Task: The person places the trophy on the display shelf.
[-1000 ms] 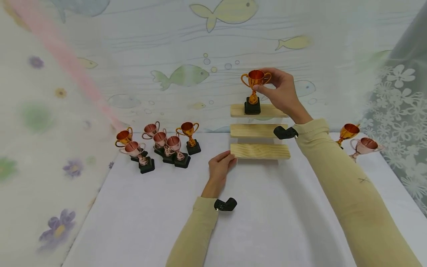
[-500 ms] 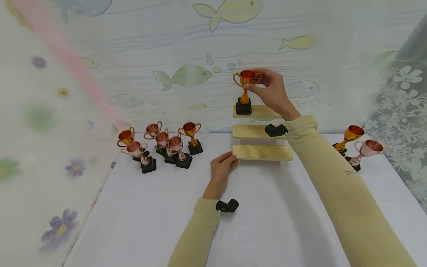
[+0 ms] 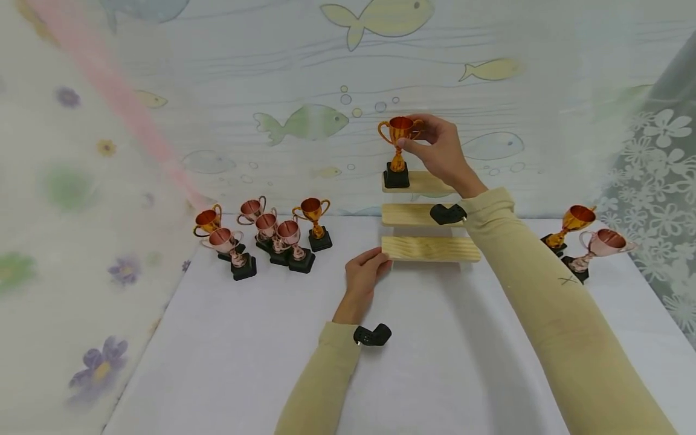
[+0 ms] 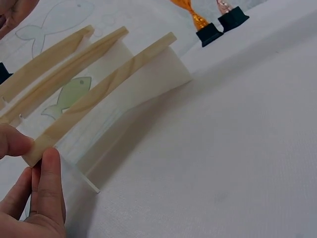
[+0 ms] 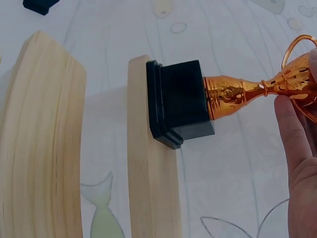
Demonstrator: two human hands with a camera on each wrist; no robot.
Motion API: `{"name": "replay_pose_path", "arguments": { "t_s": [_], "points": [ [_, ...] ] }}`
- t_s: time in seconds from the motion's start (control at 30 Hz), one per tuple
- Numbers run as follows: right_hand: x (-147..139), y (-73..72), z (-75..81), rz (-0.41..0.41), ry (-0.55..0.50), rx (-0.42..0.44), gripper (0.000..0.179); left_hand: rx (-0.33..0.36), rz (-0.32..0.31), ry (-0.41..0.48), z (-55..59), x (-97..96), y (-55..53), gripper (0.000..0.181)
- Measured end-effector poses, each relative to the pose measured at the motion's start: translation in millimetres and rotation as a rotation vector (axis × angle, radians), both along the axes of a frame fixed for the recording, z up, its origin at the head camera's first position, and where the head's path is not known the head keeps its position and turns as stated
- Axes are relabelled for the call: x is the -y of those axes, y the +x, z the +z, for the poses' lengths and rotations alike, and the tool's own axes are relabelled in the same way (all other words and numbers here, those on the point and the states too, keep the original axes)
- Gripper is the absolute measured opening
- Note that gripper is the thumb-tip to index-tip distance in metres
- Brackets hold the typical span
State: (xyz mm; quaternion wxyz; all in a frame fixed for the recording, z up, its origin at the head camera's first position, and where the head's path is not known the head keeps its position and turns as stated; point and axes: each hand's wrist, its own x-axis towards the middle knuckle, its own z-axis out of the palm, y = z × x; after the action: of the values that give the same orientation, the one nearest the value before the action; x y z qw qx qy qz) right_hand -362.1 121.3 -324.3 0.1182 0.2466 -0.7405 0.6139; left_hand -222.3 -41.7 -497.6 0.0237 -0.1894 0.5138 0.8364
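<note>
Right hand (image 3: 443,148) pinches the shiny orange-gold two-handled trophy cup with a black square base (image 3: 398,161), thumb on the near side of the cup, fingers around behind it by its right handle. Left hand (image 3: 360,277) pinches the left end of the bottom pale-wood board (image 3: 429,249), thumb on one face, fingers on the other. Held trophy is upright at the left end of the top pale-wood board (image 3: 427,182); right wrist view has its base against that board. Middle pale-wood board (image 3: 403,214) sits between the two, its right part covered by the right wrist's black camera unit (image 3: 448,213) and sleeve. The three boards form a stepped stand, with thin pale side supports, at the far side of the white cloth-covered table (image 3: 424,362), right of centre. Left of the stand, well apart from it: a loose group of upright trophies on black bases. Four are metallic rose-pink cups (image 3: 288,232); the other two are orange-gold, one at the group's far left (image 3: 207,222), partly hidden by a pink one, and one at its right side (image 3: 312,210). Far right of the table: one more orange-gold trophy (image 3: 579,218) with a rose-pink trophy (image 3: 606,242) just beside it on the near side, bases partly behind the right sleeve (image 3: 560,302). Pale fish-print curtain (image 3: 217,90) behind everything.
</note>
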Motion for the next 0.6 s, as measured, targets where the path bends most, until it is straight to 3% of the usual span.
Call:
{"name": "replay_pose_path", "arguments": {
  "t_s": [0.27, 0.6],
  "points": [
    [0.8, 2.5, 0.6, 0.004, -0.030, 0.013, 0.037, -0.006, 0.009, -0.003, 1.6, -2.4, -0.7, 0.031],
    [2.2, 6.2, 0.0, -0.027, 0.023, 0.034, 0.040, 0.000, 0.005, -0.016, -0.2, -2.7, -0.1, 0.030]
  ]
}}
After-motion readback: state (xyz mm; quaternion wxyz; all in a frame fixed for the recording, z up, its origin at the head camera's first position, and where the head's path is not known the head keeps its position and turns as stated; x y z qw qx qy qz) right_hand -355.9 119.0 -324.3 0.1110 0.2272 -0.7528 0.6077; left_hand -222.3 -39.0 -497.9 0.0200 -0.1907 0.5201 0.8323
